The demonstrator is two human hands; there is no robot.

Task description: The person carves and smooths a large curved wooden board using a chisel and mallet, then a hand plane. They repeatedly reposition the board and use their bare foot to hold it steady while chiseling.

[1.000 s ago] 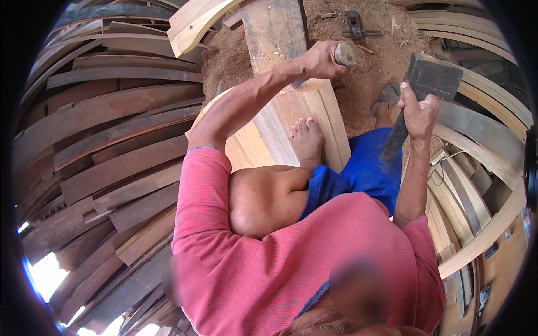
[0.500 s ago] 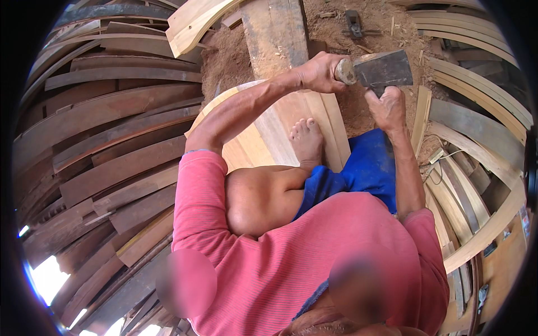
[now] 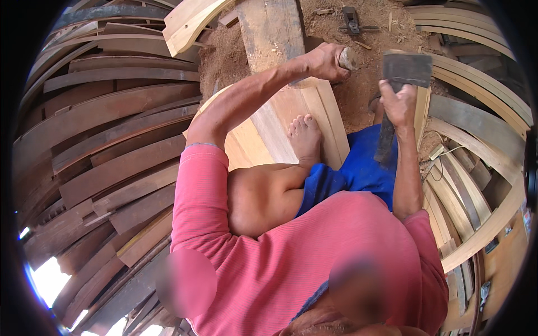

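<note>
My left hand (image 3: 327,61) is wrapped round the wooden handle of a chisel (image 3: 348,59), its pale round butt pointing right; the blade is hidden. To the right, my right hand (image 3: 400,106) grips a mallet (image 3: 407,69) close below its dark, blocky head. The mallet's dark handle hangs down past the wrist, over the blue shorts. A gap separates the mallet head from the chisel butt. Below my left hand lies a pale panel of joined boards (image 3: 272,120), and my bare foot (image 3: 305,137) rests on it.
Curved dark boards (image 3: 123,101) are stacked along the left. Pale curved boards (image 3: 459,33) and a cable (image 3: 448,148) lie on the right. A worn plank (image 3: 272,28) stretches away at the top, beside sawdust and a hand plane (image 3: 351,21).
The mallet has swung right, away from the chisel butt, and its head has turned so the handle shows. My left hand has shifted slightly up and right with the chisel.
</note>
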